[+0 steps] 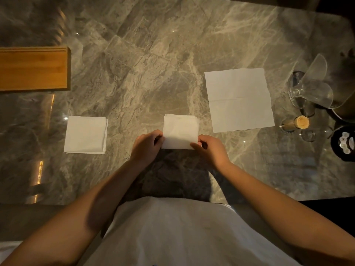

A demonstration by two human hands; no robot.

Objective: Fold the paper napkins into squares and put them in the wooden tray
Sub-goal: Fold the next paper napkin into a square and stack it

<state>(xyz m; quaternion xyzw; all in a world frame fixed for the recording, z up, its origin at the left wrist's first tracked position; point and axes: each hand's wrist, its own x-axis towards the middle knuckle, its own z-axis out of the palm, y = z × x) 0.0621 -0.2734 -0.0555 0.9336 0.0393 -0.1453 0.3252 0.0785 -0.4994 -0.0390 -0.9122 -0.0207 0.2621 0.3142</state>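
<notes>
The marble table (153, 54) takes up most of my view, and all the work is laid out on it. The wooden tray (34, 72) sits at the far left, running off the edge of the picture. The part I can see is bare wood with no napkin in it, so I judge the putting-away has not begun.

The open napkin (239, 100) lies flat to my right, creased but unfolded, so it is still to do. The folded pile (85, 134) rests to my left, well apart from the tray. It is already square and layered, though I cannot tell whether it is one napkin or several.

The napkin I am working on (180, 132) is straight in front of me, folded down to a square. My left hand (147, 144) pinches its near left corner and my right hand (210, 148) pinches its near right corner. Its far edge seems to lie on the table. I'd call this fold nearly finished.

Clear glasses (311, 89) stand at the far right just beside the open napkin, with a toothpick jar (299, 122) below them. I should mind them when I reach for that sheet. The way to the tray is across bare marble.
</notes>
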